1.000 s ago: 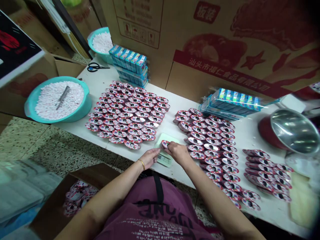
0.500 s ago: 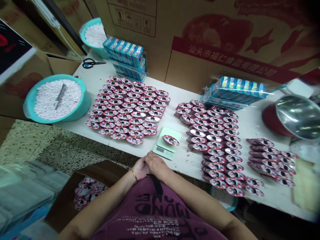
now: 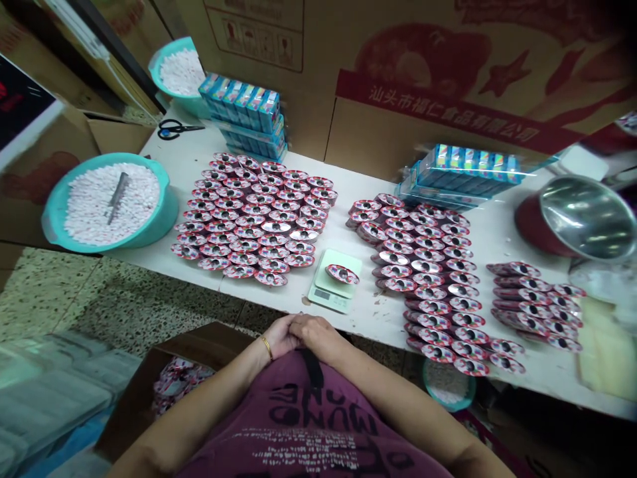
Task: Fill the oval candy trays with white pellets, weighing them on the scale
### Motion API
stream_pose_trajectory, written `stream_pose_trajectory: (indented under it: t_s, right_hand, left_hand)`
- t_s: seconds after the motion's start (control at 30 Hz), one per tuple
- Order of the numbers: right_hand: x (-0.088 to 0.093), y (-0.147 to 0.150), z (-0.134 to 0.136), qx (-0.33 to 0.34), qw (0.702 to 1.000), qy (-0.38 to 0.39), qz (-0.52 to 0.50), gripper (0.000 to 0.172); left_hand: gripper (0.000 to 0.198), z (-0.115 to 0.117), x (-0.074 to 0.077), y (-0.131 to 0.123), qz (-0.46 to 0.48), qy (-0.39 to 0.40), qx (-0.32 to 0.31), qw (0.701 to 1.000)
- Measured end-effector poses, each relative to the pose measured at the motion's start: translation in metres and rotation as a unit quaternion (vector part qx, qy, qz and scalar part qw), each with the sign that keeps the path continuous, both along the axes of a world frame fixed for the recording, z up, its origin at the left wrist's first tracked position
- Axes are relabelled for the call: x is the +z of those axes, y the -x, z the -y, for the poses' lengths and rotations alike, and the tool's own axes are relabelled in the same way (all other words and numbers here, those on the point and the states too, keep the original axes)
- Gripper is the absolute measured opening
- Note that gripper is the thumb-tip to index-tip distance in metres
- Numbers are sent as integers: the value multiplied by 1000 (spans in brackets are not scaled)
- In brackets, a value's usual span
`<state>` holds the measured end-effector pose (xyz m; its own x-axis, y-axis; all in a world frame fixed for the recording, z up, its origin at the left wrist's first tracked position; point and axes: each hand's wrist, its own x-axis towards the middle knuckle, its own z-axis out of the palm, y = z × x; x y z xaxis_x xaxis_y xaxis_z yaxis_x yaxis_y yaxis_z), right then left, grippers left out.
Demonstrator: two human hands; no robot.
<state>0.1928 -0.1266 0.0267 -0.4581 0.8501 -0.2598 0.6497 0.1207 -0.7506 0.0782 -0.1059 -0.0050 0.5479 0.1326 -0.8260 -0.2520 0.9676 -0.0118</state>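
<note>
My left hand and my right hand rest folded together against my lap, just below the white table's front edge. The fingers are curled into each other and hold nothing I can see. Beyond them stands a small pale green scale with one red foil packet lying on its pan. Neither hand touches the scale. Several like packets lie in overlapping rows to the left and to the right of the scale.
A teal basin of white pellets with a scoop sits at the left, a second basin behind it. Scissors, blue box stacks and a steel bowl are on the table. A carton of packets stands on the floor.
Both hands let go of the packet on the scale and drew back to my lap, where they now lie together. The packet stays on the pan.
</note>
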Motion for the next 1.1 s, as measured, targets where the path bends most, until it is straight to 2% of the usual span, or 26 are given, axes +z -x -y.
stream_pose_trajectory:
  t_s: [0.17,0.23,0.33,0.43,0.53,0.7,0.8,0.97,1.1]
  right_hand:
    - [3,-18,-2,19,998,-63,-6,18]
    - [2,-39,-11,-28,995,-92,25,22]
    - [-3,-77,-30,-134,977,-132,98,28]
    - [-8,-103,-44,-165,968,-134,136,28]
    - [-5,-99,-36,-166,967,-140,131,29]
    - [11,-50,6,-60,990,-108,69,26]
    - [13,-35,22,-58,993,-77,67,22]
    - [11,-53,26,-87,994,-62,12,20]
    - [12,-82,6,-186,975,-120,3,19]
  left_hand:
    - [13,-1,-6,1,-6,-34,14,999]
    - [11,-3,-8,1,-1,-64,21,998]
    - [17,-10,-6,1,9,-94,17,995]
    - [24,-19,1,-2,32,-119,18,992]
    - [29,-22,9,-6,46,-147,7,988]
    - [35,-10,18,-13,89,-183,-20,979]
    - [39,-1,18,-13,133,-175,-37,975]
    - [30,1,13,-9,119,-150,-67,979]
    - [32,-1,9,-4,55,-139,-65,987]
